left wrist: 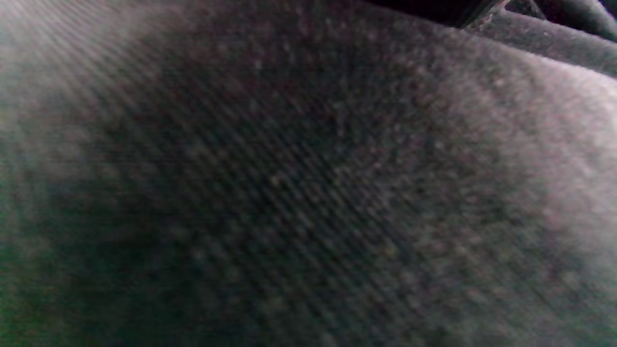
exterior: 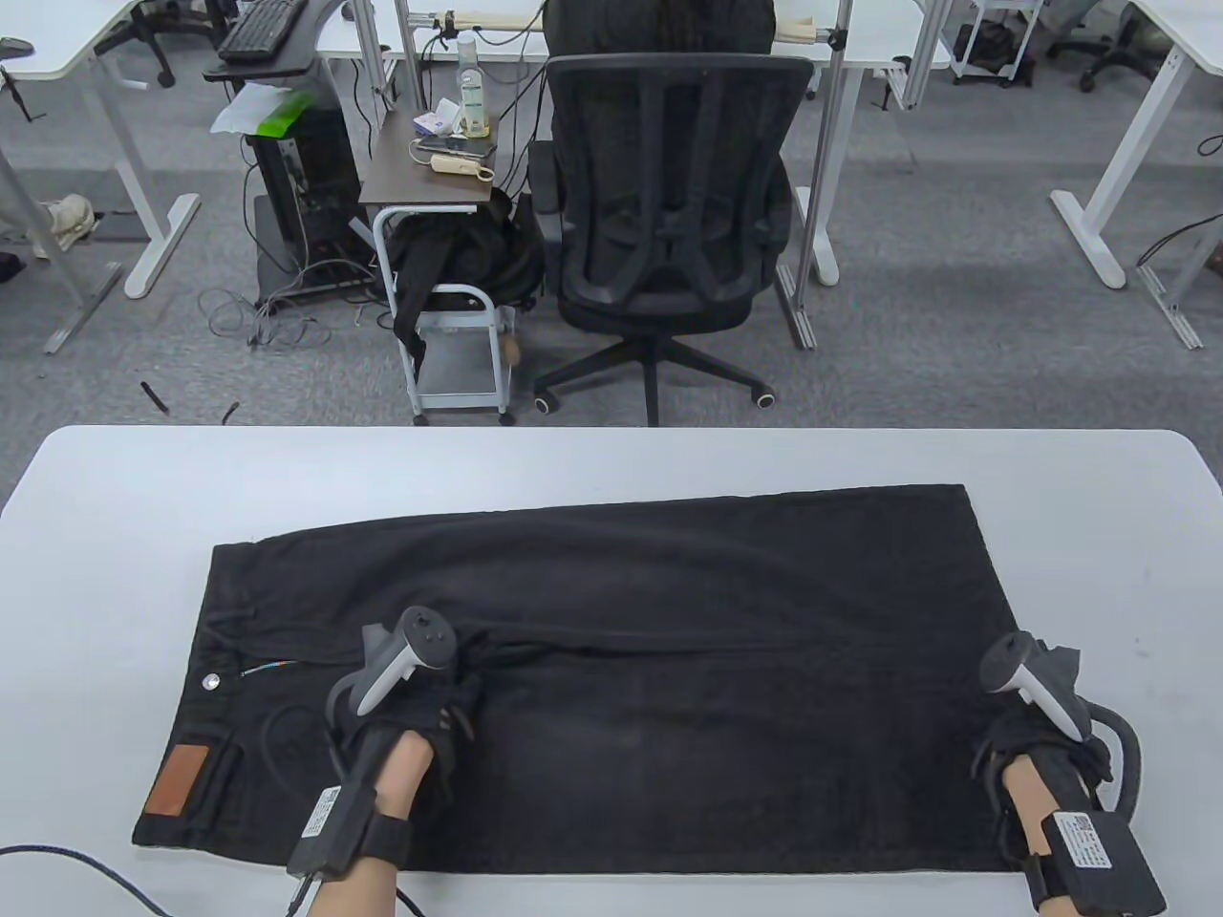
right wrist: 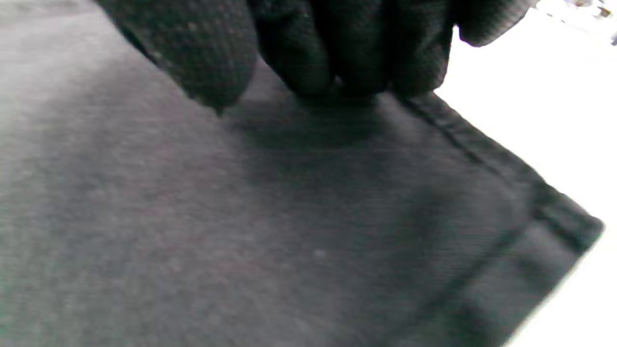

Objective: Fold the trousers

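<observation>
left hand (exterior: 435, 712) fingers: hidden under its tracker (exterior: 401, 659)
left wrist view: only blurred trousers (left wrist: 308, 193) cloth

The black, coarse-woven denim trousers (exterior: 669, 669) lie flat on the white surface (exterior: 115, 535), folded lengthwise into one broad band; the waistband sits at the left, with a silver button (exterior: 210, 681), a short line of zip teeth and a tan leather patch (exterior: 177, 780); the stitched hem lies at the right; a long crease runs across the middle.
</observation>
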{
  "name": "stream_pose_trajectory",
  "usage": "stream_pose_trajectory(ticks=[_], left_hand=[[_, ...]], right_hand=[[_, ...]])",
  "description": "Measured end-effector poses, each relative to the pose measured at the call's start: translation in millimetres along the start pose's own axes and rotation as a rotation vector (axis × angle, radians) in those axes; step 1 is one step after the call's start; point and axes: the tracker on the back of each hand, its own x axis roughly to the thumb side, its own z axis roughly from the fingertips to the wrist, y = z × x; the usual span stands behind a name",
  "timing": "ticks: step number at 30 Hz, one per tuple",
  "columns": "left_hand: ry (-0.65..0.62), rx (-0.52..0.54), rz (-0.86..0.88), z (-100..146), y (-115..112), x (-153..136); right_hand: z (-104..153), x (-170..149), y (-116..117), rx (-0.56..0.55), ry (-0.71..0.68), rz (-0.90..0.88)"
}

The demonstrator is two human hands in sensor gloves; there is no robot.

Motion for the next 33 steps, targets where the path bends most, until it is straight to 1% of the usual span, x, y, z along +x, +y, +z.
stream_pose_trajectory(ticks=[2,3,6,8,10,13,14,15,17,19,21,24,27,28,30,31,32,33], left_hand=[[0.001,0.000,-0.004,0,0,0],[0.001,0.000,-0.002,0,0,0],[0.002,0.003,-0.004,-2,-1,0],[0.002,0.015,-0.011,-5,-1,-1],[-0.004,0.031,-0.008,-7,-1,-2],[-0.024,0.062,0.004,-11,0,-8],[-0.036,0.072,0.020,-13,0,-11],[-0.035,0.049,0.045,-14,0,-14],[-0.044,0.054,0.064,-15,2,-16],[-0.043,0.054,0.071,-15,2,-18],[-0.047,0.056,0.068,-15,2,-17],[-0.054,0.055,0.062,-15,2,-16],[-0.060,0.071,0.065,-11,3,-16],[-0.062,0.081,0.062,-10,4,-15],[-0.083,0.125,0.012,-2,10,-10],[-0.093,0.128,-0.001,1,12,-7],[-0.120,0.131,-0.011,7,16,0],[-0.159,0.147,-0.005,15,20,10]], right_hand=[[1,3,-3,-0.118,-0.058,-0.071],[2,10,-5,-0.174,-0.148,-0.138],[3,32,-4,-0.160,-0.302,-0.263],[0,53,-2,-0.182,-0.375,-0.310],[-2,70,-2,-0.188,-0.412,-0.284],[-7,94,0,-0.158,-0.453,-0.261],[-10,100,2,-0.144,-0.466,-0.269],[-15,103,5,-0.118,-0.461,-0.272],[-22,102,10,-0.067,-0.421,-0.252],[-27,96,8,-0.103,-0.396,-0.246],[-31,91,5,-0.068,-0.350,-0.250],[-34,86,3,-0.068,-0.320,-0.248],[-27,89,0,-0.127,-0.303,-0.209],[-25,90,0,-0.131,-0.300,-0.201],[-11,94,-7,-0.192,-0.278,-0.125],[-7,96,-8,-0.205,-0.284,-0.111],[3,99,-9,-0.209,-0.349,-0.109],[14,103,-9,-0.217,-0.426,-0.143]])
